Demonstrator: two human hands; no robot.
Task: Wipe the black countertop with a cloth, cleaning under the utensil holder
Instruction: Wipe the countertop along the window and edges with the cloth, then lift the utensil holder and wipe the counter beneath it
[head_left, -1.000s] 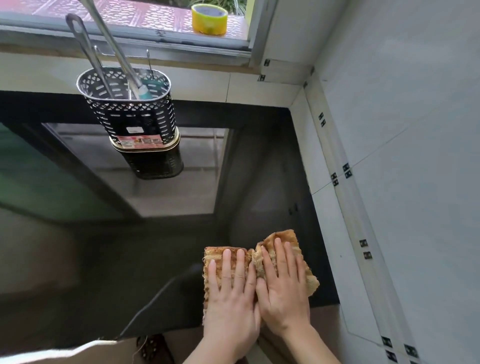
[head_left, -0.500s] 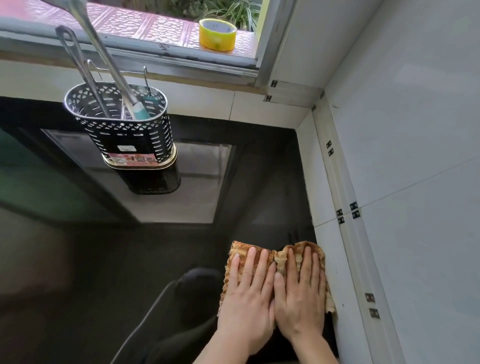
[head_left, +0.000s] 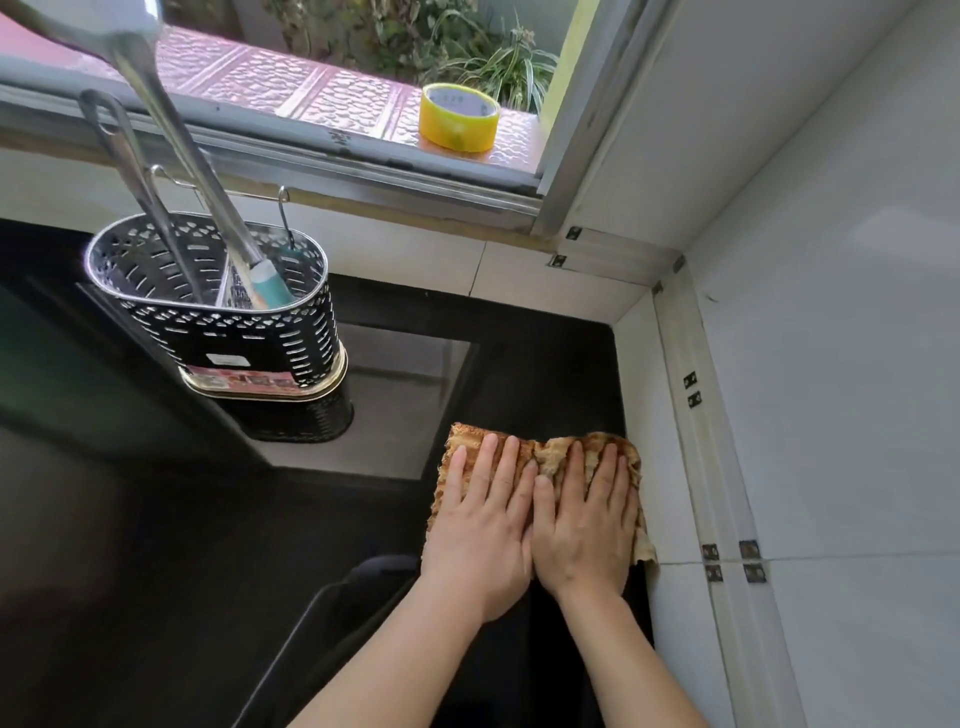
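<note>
A brown striped cloth (head_left: 550, 452) lies flat on the glossy black countertop (head_left: 519, 364), close to the white tiled right wall. My left hand (head_left: 480, 525) and my right hand (head_left: 584, 519) press side by side on the cloth with straight fingers. The perforated metal utensil holder (head_left: 223, 322) stands on the counter to the far left of the cloth, apart from it. It holds long metal utensils (head_left: 171, 156) and a teal-handled tool (head_left: 272, 286).
A window sill runs along the back with a yellow tape roll (head_left: 458, 118) on it. White tiled walls (head_left: 805, 364) close off the right side and back corner. Open counter stretches left and toward me.
Both hands have slid the cloth away from me and to the right, up against the right wall. The utensil holder has stayed in place.
</note>
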